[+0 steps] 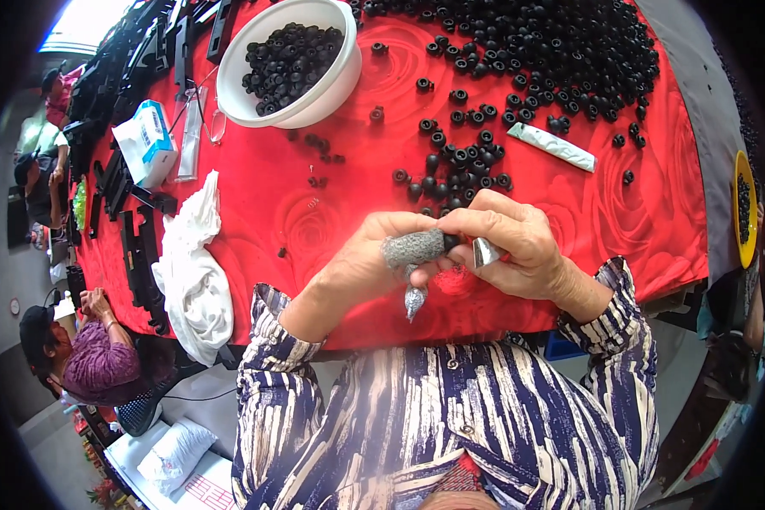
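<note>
My two hands meet over the near part of a red rose-patterned tablecloth [306, 221]. My left hand [357, 259] is closed, pinching a small black round part [452, 242] at its fingertips. A grey woolly sleeve [415, 249] wraps one of its fingers, and a silver foil-like tip [415, 299] hangs below. My right hand [523, 246] is closed around a short silver metal piece [486, 252], perhaps a small blade; its fingertips touch the black part. Just beyond lie several loose black round parts [463, 157], with a large pile [561, 51] farther back.
A white bowl [348, 64] of black parts stands far left of centre. A wrapped strip [552, 146] lies to the right. Leftward are a white cloth [197, 289], a blue-and-white box [149, 144] and long black plastic pieces [136, 263]. Another person [98, 357] sits at the left edge.
</note>
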`<state>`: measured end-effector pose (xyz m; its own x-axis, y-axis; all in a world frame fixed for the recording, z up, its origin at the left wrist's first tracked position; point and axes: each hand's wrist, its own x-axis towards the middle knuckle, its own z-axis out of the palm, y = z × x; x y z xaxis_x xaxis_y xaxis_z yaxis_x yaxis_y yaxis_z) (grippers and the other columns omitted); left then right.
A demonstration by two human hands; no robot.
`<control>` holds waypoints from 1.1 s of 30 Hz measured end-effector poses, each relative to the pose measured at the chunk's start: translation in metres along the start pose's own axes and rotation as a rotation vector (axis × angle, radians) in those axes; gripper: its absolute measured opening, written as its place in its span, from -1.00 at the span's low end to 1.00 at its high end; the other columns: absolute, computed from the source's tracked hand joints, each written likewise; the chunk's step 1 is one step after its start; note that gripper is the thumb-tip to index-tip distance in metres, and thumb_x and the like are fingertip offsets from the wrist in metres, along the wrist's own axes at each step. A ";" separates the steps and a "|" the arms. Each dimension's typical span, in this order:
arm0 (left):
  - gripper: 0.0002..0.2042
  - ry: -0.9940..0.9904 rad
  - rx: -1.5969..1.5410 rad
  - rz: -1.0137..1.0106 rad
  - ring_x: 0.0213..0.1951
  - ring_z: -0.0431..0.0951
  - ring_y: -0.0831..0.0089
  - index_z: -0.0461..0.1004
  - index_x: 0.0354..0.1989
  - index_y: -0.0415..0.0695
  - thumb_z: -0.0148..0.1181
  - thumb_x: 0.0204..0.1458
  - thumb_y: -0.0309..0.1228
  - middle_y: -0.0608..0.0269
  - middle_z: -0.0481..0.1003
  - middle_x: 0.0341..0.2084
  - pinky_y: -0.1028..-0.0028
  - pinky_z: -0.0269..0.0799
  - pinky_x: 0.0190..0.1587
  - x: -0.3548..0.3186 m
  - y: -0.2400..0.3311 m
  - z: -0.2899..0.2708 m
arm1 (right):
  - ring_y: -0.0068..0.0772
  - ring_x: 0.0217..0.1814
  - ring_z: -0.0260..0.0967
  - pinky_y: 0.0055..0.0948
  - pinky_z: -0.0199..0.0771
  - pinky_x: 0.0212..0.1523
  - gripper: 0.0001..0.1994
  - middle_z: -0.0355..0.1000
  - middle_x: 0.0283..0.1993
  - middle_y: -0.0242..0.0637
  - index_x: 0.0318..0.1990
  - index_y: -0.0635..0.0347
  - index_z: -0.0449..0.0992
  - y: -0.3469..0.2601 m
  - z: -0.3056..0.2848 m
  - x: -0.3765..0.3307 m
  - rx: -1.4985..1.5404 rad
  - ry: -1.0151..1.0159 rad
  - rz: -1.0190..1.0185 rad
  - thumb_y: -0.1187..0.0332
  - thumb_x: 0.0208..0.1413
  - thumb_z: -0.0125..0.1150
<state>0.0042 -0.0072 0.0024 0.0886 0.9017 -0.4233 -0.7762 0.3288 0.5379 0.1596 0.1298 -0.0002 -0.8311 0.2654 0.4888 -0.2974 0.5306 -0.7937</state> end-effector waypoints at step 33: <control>-0.78 0.007 -0.059 -0.157 -0.51 0.51 0.58 0.44 -0.13 -0.29 0.07 0.12 -0.42 0.15 0.53 -0.43 0.67 0.42 -0.45 -0.002 -0.008 -0.005 | -0.42 -0.66 0.30 -0.48 0.24 -0.68 -0.67 0.39 -0.56 -0.27 -0.26 0.28 0.52 -0.001 -0.001 -0.001 -0.099 -0.051 -0.022 0.40 -0.25 0.42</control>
<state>0.0075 -0.0129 -0.0049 0.2073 0.8385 -0.5039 -0.7886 0.4481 0.4211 0.1614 0.1298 0.0006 -0.8484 0.2129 0.4847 -0.2699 0.6137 -0.7420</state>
